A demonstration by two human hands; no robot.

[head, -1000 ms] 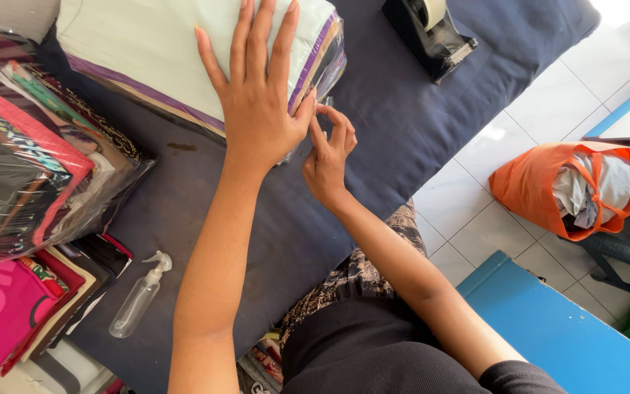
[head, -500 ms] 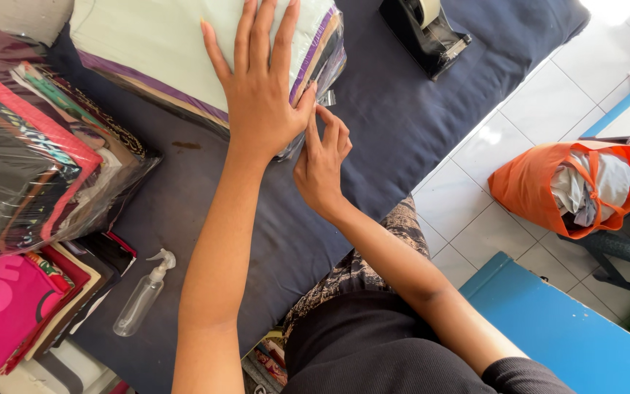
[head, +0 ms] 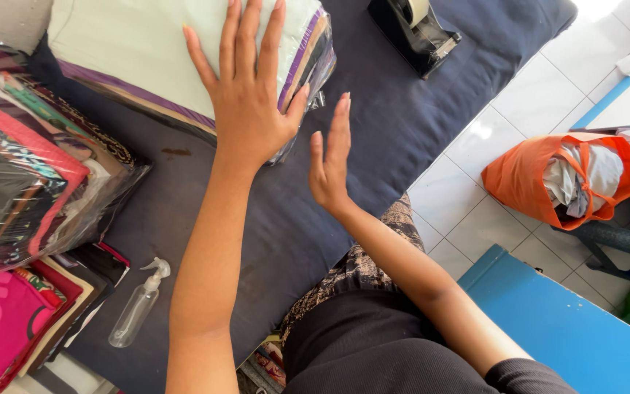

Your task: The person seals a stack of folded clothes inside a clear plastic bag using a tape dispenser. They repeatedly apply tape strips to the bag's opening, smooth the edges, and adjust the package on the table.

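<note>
My left hand [head: 246, 102] lies flat, fingers spread, pressing on the plastic-wrapped stack of folded cloth [head: 147, 51] at the top centre of the frame, on the dark blue mattress [head: 395, 131]. My right hand [head: 329, 164] hovers open just beside the stack's corner, grasping nothing. A tape dispenser [head: 413, 29] sits at upper right.

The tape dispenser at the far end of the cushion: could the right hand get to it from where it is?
Probably yes. The right hand hovers open above the dark blue cushion, and only bare cushion lies between it and the black tape dispenser. The left hand presses the wrapped fabric stack, off that path.
</note>
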